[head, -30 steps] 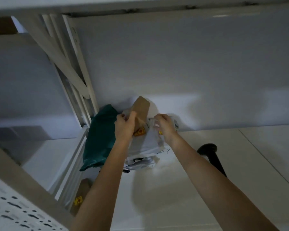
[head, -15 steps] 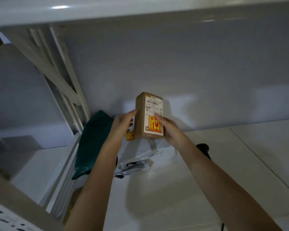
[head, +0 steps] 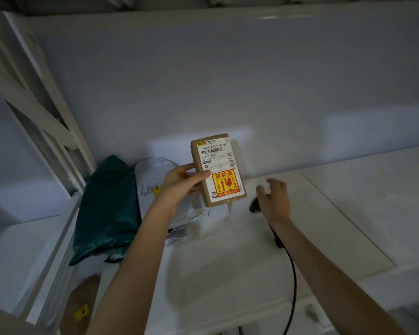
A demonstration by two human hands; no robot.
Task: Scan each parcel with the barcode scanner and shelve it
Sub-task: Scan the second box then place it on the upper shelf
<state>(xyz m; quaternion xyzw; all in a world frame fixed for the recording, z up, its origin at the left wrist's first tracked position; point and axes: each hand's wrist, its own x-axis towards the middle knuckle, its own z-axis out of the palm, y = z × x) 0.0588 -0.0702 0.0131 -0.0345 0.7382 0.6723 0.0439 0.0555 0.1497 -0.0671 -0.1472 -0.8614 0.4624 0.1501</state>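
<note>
Head view. Scanner (head: 255,206) is being largely hidden behind the right hand (head: 274,199); only a dark rounded head and a black cable (head: 292,281) trailing toward the near edge are being made out. Small print on the shipping label is being lost to dim light; a barcode and a red-and-yellow fragile sticker are being shown. Brown package (head: 82,308) at lower left is being cut off by the white rack frame (head: 56,139).

Cardboard parcel (head: 218,169) is being held upright, label toward the camera, above the white counter (head: 252,262) and in front of the back wall. It is being gripped by the left hand (head: 182,181), thumb across the front face and fingers curled behind its left edge. Right hand is being held open, fingers spread and relaxed, just above the scanner, nothing grasped; contact with the scanner cannot be told.

Green mailer bag (head: 107,209) and grey poly bags (head: 169,189) with handwritten marks are being left piled on the counter beside the rack.

Against half a second ago: the parcel is being held by the left hand alone, the right hand having been taken off it and moved rightward over the scanner.
</note>
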